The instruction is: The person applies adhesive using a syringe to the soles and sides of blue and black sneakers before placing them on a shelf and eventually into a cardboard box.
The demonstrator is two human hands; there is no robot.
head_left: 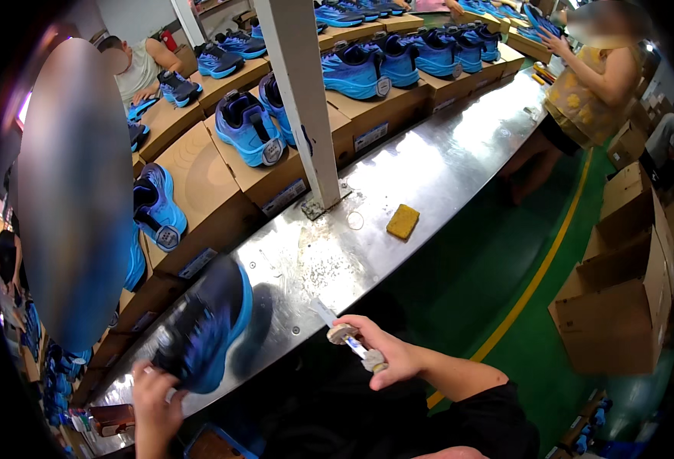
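A dark blue sneaker with a bright blue sole [216, 336], smeared by motion, is tilted over the metal bench at the lower left. My left hand [155, 402] grips its near end, fingers closed on the edge. Off the bench's front edge, my right hand [394, 356] is closed around a slim tool [356, 346] with a pale flat tip, a white middle and greyish wrapping in two places. That tip points up and left, toward the bench, apart from the sneaker. The tool's exact kind is unclear.
Blue sneakers [249, 126] stand on brown shoe boxes [199, 180] along the far side. A white post [298, 99] rises from the metal bench [383, 180], near a yellow sponge [403, 222]. A co-worker [593, 84] stands at the upper right; cartons [612, 283] sit on the green floor.
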